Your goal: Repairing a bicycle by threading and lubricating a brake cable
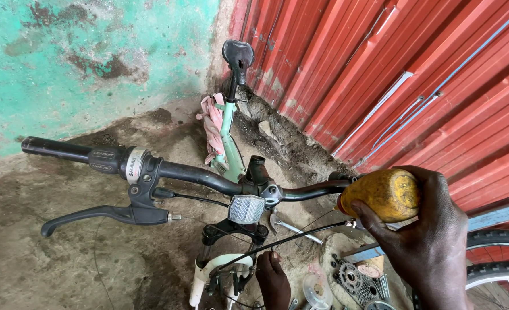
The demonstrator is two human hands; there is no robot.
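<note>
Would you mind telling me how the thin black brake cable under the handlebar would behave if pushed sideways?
The brake cable would probably flex and spring back: it is thin and spans free between lever and brake. It likely weighs little. Its lower end, by the left hand, seems anchored, limiting sideways give.

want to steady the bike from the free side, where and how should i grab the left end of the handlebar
Take the black rubber grip at the bar's far left end, coming from above and wrapping the fingers round it. It is a bare, straight cylinder lying roughly level, outboard of the shifter. The brake lever hangs below, so keep fingers above it.
</note>
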